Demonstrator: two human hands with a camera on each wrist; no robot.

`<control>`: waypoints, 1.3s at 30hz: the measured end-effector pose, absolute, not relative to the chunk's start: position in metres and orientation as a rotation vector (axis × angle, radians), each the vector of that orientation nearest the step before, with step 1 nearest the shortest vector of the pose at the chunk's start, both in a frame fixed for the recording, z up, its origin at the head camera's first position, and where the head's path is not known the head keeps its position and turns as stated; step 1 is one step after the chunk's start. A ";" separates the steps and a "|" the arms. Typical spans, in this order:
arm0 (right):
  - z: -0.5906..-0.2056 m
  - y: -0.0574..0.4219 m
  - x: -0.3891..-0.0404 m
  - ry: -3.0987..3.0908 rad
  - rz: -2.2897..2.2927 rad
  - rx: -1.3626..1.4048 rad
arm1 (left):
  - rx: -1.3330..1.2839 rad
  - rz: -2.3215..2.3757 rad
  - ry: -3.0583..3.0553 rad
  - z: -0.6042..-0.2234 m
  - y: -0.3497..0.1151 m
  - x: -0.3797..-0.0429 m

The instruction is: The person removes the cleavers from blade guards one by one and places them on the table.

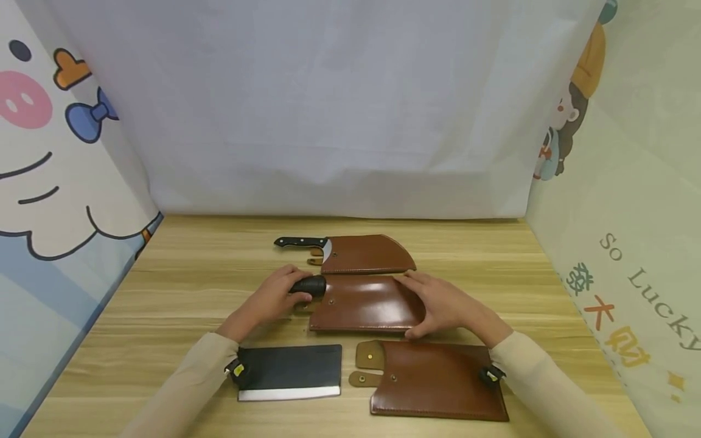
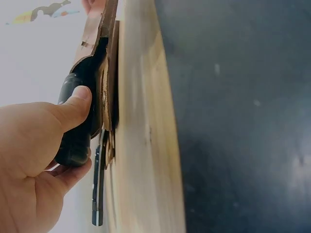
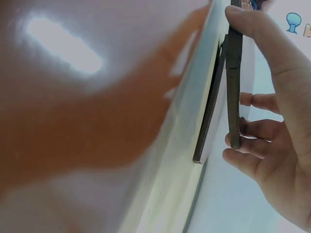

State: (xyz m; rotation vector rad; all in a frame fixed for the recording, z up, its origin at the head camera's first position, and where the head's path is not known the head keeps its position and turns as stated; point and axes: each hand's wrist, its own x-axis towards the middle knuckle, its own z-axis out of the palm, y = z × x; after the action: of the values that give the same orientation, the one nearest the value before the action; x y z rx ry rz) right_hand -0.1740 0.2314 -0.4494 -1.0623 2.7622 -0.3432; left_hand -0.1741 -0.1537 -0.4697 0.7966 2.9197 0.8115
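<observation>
My left hand [image 1: 274, 298] grips the black handle [image 1: 312, 286] of a knife, its thumb lying along the handle in the left wrist view. The blade is hidden inside a glossy brown leather sheath [image 1: 372, 304]. At the sheath's right end, my right hand [image 1: 440, 302] holds it between the thumb at the near edge and fingers at the far edge. Seen from the right wrist, the sheath [image 3: 234, 92] appears edge-on, slightly apart from another one behind. A small strap beneath the handle is partly covered.
Behind lies a second knife with a riveted black handle [image 1: 301, 242] in a brown sheath [image 1: 367, 254]. In front, a dark-bladed cleaver [image 1: 290, 368] lies under my left wrist. A brown sheath [image 1: 438, 383] with snap straps [image 1: 370, 356] lies at front right. Printed cloths surround the wooden table [image 1: 191, 255].
</observation>
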 end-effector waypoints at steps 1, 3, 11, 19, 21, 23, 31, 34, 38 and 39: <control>-0.449 0.233 -0.174 2.772 -0.343 -1.067 | 0.800 0.813 2.923 -0.469 -0.153 -0.174; -0.448 0.235 -0.172 2.790 -0.347 -1.078 | 0.805 0.818 2.934 -0.467 -0.153 -0.173; -0.449 0.240 -0.166 2.849 -0.351 -1.134 | 0.834 0.860 2.955 -0.467 -0.152 -0.170; -0.449 0.240 -0.161 2.918 -0.407 -1.212 | 0.789 0.985 2.920 -0.464 -0.156 -0.163; -0.448 0.239 -0.161 2.917 -0.437 -1.213 | 0.803 0.993 2.931 -0.462 -0.156 -0.162; -0.447 0.238 -0.161 2.913 -0.468 -1.205 | 0.812 0.996 2.945 -0.460 -0.157 -0.160; -0.449 0.238 -0.161 2.906 -0.545 -1.222 | 0.819 1.004 2.946 -0.459 -0.160 -0.159; -0.450 0.238 -0.160 2.909 -0.554 -1.237 | 0.833 0.996 2.940 -0.459 -0.159 -0.160; -0.450 0.239 -0.159 2.907 -0.550 -1.238 | 0.875 0.969 2.950 -0.460 -0.159 -0.161; -0.450 0.239 -0.159 2.906 -0.549 -1.240 | 0.881 0.968 2.948 -0.461 -0.159 -0.161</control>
State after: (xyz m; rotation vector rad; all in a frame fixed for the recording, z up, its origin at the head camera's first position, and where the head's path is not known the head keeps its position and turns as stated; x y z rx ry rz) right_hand -0.1586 0.2388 -0.4500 -1.2397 2.9062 -0.5490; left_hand -0.1608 -0.1591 -0.4608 0.8809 2.9475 0.9683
